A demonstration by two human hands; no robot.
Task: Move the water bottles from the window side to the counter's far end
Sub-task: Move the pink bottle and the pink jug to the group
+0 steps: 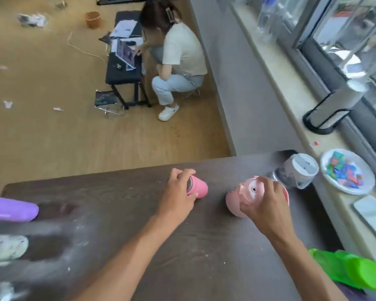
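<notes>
Two pink bottles stand on the dark wooden counter (117,213). My left hand (179,192) is closed around the top of the slim pink bottle (199,187) near the counter's far edge. My right hand (267,205) grips the lid of the wider pink bottle (234,200) further right. A clear bottle with a white lid (300,172) stands just beyond it, by the window ledge. A purple bottle (11,208) lies at the counter's left edge and a green bottle (356,272) sits at the lower right.
A white plate of colourful packets (328,181) and a black-framed holder (328,111) sit on the window ledge (291,83). A pale speckled bottle (7,248) is at the left. A person crouches on the floor by a black bench (122,74) beyond the counter.
</notes>
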